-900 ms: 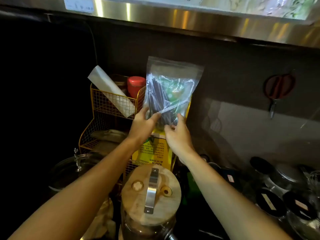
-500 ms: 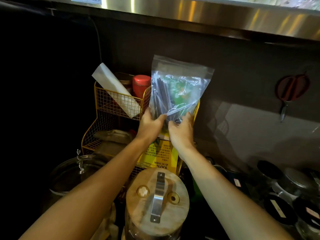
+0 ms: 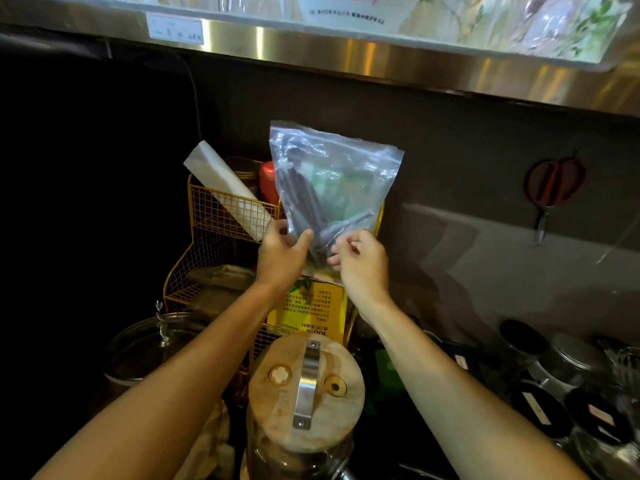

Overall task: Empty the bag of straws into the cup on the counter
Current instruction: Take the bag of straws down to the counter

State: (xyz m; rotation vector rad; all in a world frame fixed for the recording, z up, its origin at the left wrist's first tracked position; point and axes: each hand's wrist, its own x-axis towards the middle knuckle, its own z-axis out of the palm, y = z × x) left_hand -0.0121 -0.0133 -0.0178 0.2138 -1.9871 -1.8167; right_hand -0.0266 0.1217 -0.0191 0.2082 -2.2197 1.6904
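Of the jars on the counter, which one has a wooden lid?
The glass jar nearest the camera: its round wooden lid carries a metal strap handle; the right-hand jars have dark or metal lids.

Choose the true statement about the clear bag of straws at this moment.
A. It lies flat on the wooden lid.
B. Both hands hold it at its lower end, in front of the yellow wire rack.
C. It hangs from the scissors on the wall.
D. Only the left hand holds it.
B: the left hand and the right hand both pinch the lower end of the bag, which stands upright before the yellow wire rack.
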